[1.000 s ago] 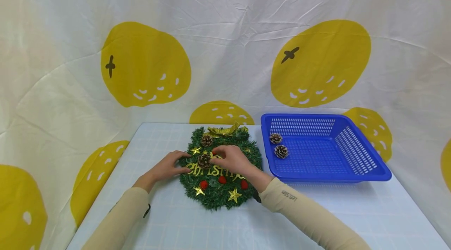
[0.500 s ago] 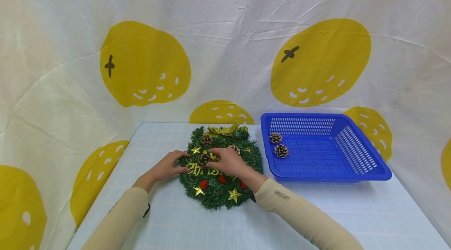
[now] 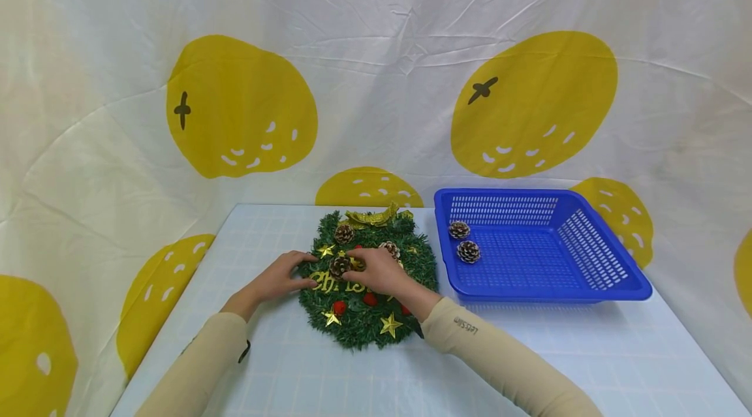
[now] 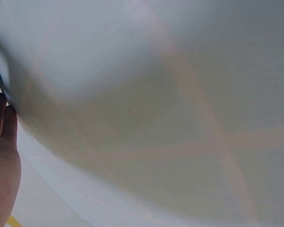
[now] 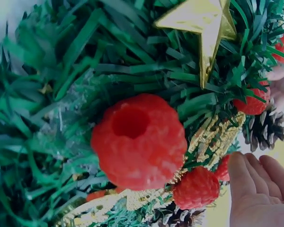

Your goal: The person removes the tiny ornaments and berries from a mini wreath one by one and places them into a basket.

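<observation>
From where I watch, the pine cone (image 3: 339, 267) lies on the wreath (image 3: 360, 318), left of its middle, and the right hand (image 3: 378, 270) seems to pinch it between thumb and forefinger, though the head view hides the far contact. The left hand (image 3: 282, 277) touches the wreath's left edge, fingers spread and relaxed. I'd expect the cone to be light and stiff, rough enough not to slip, its scale tips brittle; I'd hold it round its sides. My right wrist view shows a hollow in one red berry (image 5: 139, 142); only the head view gives me the blue basket (image 3: 552, 292) with two more cones (image 3: 469, 252).
</observation>
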Action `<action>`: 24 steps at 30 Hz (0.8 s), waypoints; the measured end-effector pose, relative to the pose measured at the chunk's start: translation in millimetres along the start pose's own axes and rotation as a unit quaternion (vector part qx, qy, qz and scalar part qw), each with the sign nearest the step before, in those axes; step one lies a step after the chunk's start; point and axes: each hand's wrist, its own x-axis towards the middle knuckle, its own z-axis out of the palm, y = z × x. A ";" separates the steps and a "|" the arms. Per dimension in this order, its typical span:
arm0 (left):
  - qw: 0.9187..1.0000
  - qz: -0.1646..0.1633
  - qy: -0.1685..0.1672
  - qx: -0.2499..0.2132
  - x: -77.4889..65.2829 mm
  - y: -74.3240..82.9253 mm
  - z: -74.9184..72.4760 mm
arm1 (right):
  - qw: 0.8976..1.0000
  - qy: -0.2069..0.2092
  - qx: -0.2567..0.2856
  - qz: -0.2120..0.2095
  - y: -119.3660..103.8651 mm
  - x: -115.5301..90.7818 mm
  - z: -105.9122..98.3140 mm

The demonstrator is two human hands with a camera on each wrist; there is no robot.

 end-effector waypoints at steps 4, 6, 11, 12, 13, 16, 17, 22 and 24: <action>1.000 0.002 0.001 0.006 -0.2 -0.3 -0.1 | 1.000 0.000 -0.008 0.001 1.2 1.4 3.2; 1.000 -0.001 -0.001 0.006 -0.1 -0.2 0.0 | 1.000 0.002 -0.010 0.002 1.8 2.8 4.3; 1.000 -0.007 -0.005 -0.001 0.2 -1.1 0.9 | 1.000 0.004 -0.008 0.001 3.0 6.3 6.3; 1.000 -0.007 -0.005 0.000 0.3 -1.5 1.1 | 1.000 0.004 -0.006 0.000 2.9 6.7 6.7; 1.000 -0.008 -0.005 -0.001 0.3 -1.6 1.0 | 1.000 0.004 -0.003 -0.001 2.8 6.9 7.2; 1.000 -0.004 -0.004 0.001 1.0 -1.4 0.7 | 1.000 0.007 0.002 -0.001 0.9 7.1 8.3; 1.000 -0.004 -0.004 0.000 1.2 -1.3 0.5 | 1.000 0.008 0.006 0.000 0.3 7.4 8.7; 1.000 0.002 -0.003 0.000 1.4 -2.3 0.4 | 1.000 0.013 0.010 0.011 -1.8 9.2 10.7; 1.000 -0.001 -0.003 -0.001 1.3 -2.8 0.6 | 1.000 0.014 0.010 0.012 -1.8 10.4 12.0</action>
